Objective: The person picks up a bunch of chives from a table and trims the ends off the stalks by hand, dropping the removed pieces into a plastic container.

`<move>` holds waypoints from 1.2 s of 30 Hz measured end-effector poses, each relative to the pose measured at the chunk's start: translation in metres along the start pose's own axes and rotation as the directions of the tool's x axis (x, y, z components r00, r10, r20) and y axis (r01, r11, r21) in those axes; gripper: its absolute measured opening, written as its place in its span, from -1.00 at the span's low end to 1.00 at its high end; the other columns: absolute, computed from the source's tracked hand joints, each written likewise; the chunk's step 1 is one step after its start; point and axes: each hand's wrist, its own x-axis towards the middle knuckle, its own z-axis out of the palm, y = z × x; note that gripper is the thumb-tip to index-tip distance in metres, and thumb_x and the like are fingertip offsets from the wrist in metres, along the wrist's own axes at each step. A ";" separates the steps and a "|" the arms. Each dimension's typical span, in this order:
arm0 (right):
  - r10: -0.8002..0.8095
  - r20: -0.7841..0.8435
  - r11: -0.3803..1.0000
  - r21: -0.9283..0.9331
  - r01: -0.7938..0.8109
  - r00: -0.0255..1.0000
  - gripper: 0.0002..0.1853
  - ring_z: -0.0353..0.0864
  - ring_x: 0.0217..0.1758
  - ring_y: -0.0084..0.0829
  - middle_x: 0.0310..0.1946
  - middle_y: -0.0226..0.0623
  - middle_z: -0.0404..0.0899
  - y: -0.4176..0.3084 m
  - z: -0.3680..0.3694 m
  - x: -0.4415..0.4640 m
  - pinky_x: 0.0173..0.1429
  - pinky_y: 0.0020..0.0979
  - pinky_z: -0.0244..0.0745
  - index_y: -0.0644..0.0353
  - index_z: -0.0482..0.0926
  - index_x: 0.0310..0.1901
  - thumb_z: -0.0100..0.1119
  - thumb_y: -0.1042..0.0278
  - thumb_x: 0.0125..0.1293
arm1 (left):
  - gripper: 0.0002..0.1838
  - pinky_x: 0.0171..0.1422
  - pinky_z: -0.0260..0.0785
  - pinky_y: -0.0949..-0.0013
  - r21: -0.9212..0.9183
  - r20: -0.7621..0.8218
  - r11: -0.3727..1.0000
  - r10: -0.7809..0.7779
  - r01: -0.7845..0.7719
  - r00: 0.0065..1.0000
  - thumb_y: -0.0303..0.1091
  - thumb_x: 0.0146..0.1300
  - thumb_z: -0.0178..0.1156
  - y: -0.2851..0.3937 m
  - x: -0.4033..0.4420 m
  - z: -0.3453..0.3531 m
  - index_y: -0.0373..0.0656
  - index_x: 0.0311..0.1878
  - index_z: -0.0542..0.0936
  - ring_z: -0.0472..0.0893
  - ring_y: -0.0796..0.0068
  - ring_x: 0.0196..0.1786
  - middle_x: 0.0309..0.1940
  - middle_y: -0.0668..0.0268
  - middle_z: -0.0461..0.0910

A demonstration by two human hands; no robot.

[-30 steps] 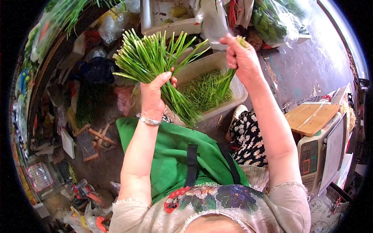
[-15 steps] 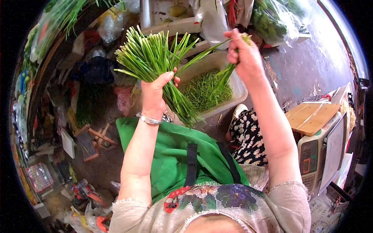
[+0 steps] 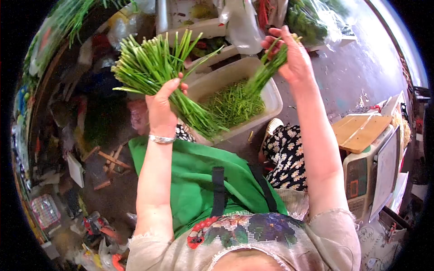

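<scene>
My left hand [image 3: 162, 108] is closed round a thick bunch of long green stalks [image 3: 149, 63], like chives, with pale cut ends fanned out at the upper left. The lower ends hang over the near left side of a pale plastic tub [image 3: 276, 104]. To the right and farther off, my right hand [image 3: 294, 61] holds a smaller bunch of green stalks [image 3: 271, 65] between thumb and palm, with its fingers loosely curled. This bunch hangs down over the tub, blurred at its lower end. Loose green pieces [image 3: 237, 106] cover the tub's bottom.
A scale [image 3: 361, 176] with a brown board [image 3: 361, 131] on it stands at the right. Bagged greens [image 3: 307, 22] lie at the back right, near a white plastic bag [image 3: 244, 27]. A green apron [image 3: 190, 176] covers my lap. Wooden pieces [image 3: 110, 167] and clutter fill the left.
My left hand and its bunch have moved left. My right hand has shifted right and its fingers have loosened; the stalk that stretched between the hands no longer reaches the right hand.
</scene>
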 end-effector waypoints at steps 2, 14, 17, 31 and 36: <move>0.042 0.013 0.999 -0.003 -0.041 0.999 -0.61 0.62 -0.24 -0.36 -0.31 -0.23 0.61 0.001 0.004 -0.003 -0.21 -0.39 0.47 0.23 0.53 -0.05 0.09 0.03 0.37 | -0.68 -0.29 0.51 0.39 -0.024 -0.006 0.999 -0.028 0.028 1.000 -0.56 0.05 0.27 0.000 0.000 -0.001 -0.28 -0.07 0.53 0.60 0.43 -0.36 -0.27 0.22 0.63; 0.168 0.139 0.986 -0.038 -0.164 0.976 -0.58 0.62 -0.15 -0.39 -0.27 -0.31 0.60 0.010 0.014 -0.010 -0.12 -0.36 0.51 0.19 0.52 0.02 0.06 -0.02 0.38 | -0.65 -0.30 0.52 0.39 -0.045 0.043 0.997 -0.058 0.060 0.997 -0.55 0.07 0.26 0.000 -0.001 -0.001 -0.28 -0.03 0.51 0.60 0.43 -0.36 -0.26 0.20 0.62; 0.232 0.124 0.973 -0.026 -0.231 0.965 -0.60 0.55 -0.37 -0.45 -0.45 -0.36 0.49 0.020 0.015 -0.010 -0.18 -0.30 0.60 0.28 0.53 -0.08 0.05 0.03 0.39 | -0.70 -0.30 0.52 0.38 -0.065 0.079 0.996 -0.050 0.056 0.996 -0.55 0.10 0.23 -0.005 -0.001 -0.003 -0.33 -0.06 0.53 0.63 0.40 -0.35 -0.24 0.16 0.63; 0.325 0.215 0.946 -0.047 -0.322 0.921 -0.67 0.19 -0.54 -0.70 -0.53 -0.56 0.30 0.048 0.037 -0.027 -0.48 -0.64 0.14 0.25 0.53 -0.03 0.19 0.16 0.33 | -0.66 -0.31 0.52 0.37 -0.115 0.192 0.981 -0.133 0.157 0.972 -0.55 0.10 0.24 -0.009 -0.008 0.004 -0.34 -0.02 0.49 0.62 0.37 -0.37 -0.25 0.13 0.61; 0.236 0.085 0.971 -0.057 -0.232 0.968 -0.74 0.23 -0.55 -0.66 -0.55 -0.54 0.33 0.044 0.031 -0.019 -0.49 -0.60 0.19 0.24 0.57 -0.20 0.15 0.17 0.36 | -0.63 -0.27 0.55 0.33 -0.069 0.203 0.980 -0.168 0.185 0.965 -0.59 0.09 0.23 -0.012 -0.011 0.007 -0.34 0.01 0.49 0.66 0.29 -0.34 -0.25 0.10 0.63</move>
